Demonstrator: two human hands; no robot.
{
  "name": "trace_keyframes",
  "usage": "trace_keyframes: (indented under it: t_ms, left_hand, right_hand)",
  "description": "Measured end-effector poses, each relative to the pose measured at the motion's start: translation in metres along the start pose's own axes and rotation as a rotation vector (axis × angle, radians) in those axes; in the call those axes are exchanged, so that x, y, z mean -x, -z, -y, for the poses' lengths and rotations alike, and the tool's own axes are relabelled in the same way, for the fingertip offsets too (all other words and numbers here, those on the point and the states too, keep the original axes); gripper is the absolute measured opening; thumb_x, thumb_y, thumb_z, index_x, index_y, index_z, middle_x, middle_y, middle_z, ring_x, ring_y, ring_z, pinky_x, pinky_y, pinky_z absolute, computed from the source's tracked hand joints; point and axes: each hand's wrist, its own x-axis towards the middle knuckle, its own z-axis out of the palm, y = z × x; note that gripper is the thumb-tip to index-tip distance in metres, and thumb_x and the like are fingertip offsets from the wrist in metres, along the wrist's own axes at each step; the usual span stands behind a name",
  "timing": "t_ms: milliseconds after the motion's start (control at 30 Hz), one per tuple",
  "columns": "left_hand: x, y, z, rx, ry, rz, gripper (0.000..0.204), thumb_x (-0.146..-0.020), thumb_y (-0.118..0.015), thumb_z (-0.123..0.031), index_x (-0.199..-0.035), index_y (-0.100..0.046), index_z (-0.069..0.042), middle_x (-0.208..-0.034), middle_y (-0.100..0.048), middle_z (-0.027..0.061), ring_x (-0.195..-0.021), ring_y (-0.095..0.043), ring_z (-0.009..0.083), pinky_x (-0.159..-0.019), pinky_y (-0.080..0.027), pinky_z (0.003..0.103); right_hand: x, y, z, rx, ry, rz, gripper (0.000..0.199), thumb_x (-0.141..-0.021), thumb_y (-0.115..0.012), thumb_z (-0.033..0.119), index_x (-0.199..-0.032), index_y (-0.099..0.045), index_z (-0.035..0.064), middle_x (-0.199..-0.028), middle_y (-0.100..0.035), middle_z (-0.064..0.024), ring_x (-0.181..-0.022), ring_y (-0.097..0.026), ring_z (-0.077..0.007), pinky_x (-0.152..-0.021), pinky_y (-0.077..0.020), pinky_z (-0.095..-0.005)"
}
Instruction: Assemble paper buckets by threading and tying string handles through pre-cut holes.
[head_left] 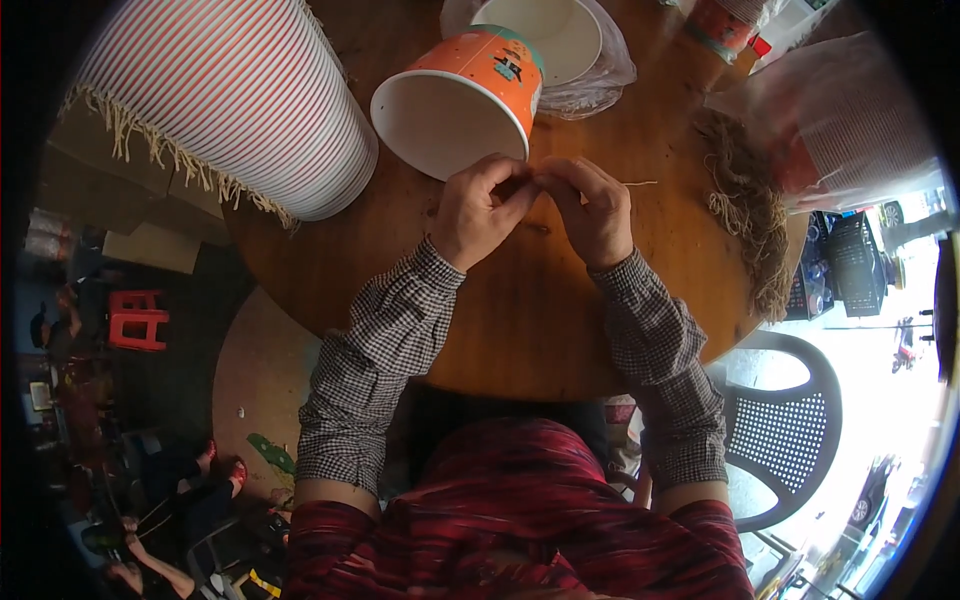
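The round wooden table runs under the person's body at its near edge, and its far side is cut off by the frame. One tall stack of red-striped paper cups lies tipped at the left, string ends fringing its rim. One orange paper cup lies on its side just beyond the hands. One heap of tan strings lies at the right. The left hand and right hand meet fingertip to fingertip, pinching a thin string, mostly hidden.

Small-checked grey sleeve covers with elastic cuffs, red streaked top, bare hands
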Motion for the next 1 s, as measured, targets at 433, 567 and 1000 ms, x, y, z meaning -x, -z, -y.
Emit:
trace_keyframes:
  t_ms: [433, 567, 1000]
  left_hand:
    - [-0.004, 0.016, 0.007, 0.933, 0.518, 0.109, 0.017, -0.089, -0.058, -0.016, -0.093, -0.064, -0.001, -0.077, -0.060, 0.0017, -0.066, -0.054, 0.0090, -0.055, -0.042, 0.022]
    - [-0.007, 0.020, 0.009, 0.969, 0.532, 0.104, 0.017, -0.089, -0.058, -0.019, -0.089, -0.062, -0.003, -0.077, -0.060, 0.0020, -0.066, -0.052, 0.0093, -0.055, -0.040, 0.023]
    - [-0.004, 0.004, -0.002, 0.939, 0.458, 0.002, 0.022, -0.088, -0.062, -0.019, -0.099, -0.066, -0.001, -0.076, -0.058, -0.0024, -0.062, -0.046, 0.0041, -0.054, -0.035, 0.019]
  right_hand:
    - [0.005, -0.005, 0.001, -0.091, 0.048, 0.019, 0.012, -0.082, -0.063, 0.004, -0.094, -0.064, 0.0025, -0.082, -0.064, -0.0096, -0.075, -0.064, -0.0209, -0.066, -0.0496, -0.0283]
    - [0.003, 0.000, -0.003, -0.168, -0.107, -0.048, 0.010, -0.085, -0.061, 0.005, -0.094, -0.063, 0.0018, -0.078, -0.064, -0.0070, -0.070, -0.060, -0.0139, -0.065, -0.0480, -0.0255]
    - [0.003, 0.000, 0.012, 0.124, 0.171, -0.074, 0.013, -0.078, -0.064, 0.003, -0.091, -0.063, 0.0046, -0.078, -0.064, -0.0115, -0.068, -0.064, -0.0265, -0.059, -0.0508, -0.0303]
